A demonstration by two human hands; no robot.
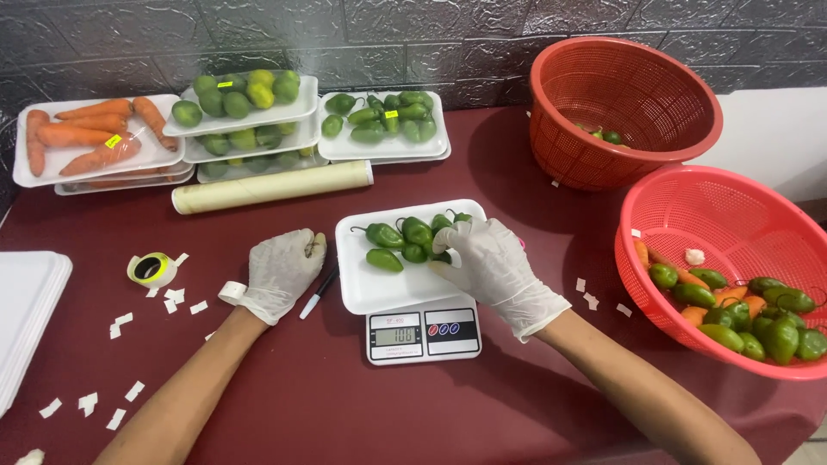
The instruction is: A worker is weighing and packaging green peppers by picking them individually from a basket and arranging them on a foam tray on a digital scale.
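Both hands wear white gloves; the right hand [493, 263] lies over the right edge of a white foam tray [379, 288], its fingers curled loosely down among the green peppers [407, 241] heaped at the tray's far side, touching them, though whether it actually grips one I cannot tell; the left hand [280, 271] rests on the dark red desk [345, 405] just left of the tray, loosely closed with the fingers folded in, holding nothing that shows. The tray sits on a small digital kitchen scale [423, 332], whose display faces the person; a black pen [317, 295] lies on the desk between the left hand and the tray.

To the right a red plastic basket [732, 224] holds green peppers mixed with orange ones; a second red basket [620, 95] stands behind it by the wall, almost empty. Along the back of the desk stand filled trays: carrots [86, 138] at the left, green limes [237, 95] in stacked trays in the middle, and green peppers in another tray [383, 125] next to them; a roll of cling film [271, 187] lies in front of these. A roll of yellow stickers [152, 268] lies left of the left hand, with bits of white backing paper [121, 320] scattered around it; a stack of empty foam trays [26, 310] sits at the left edge.
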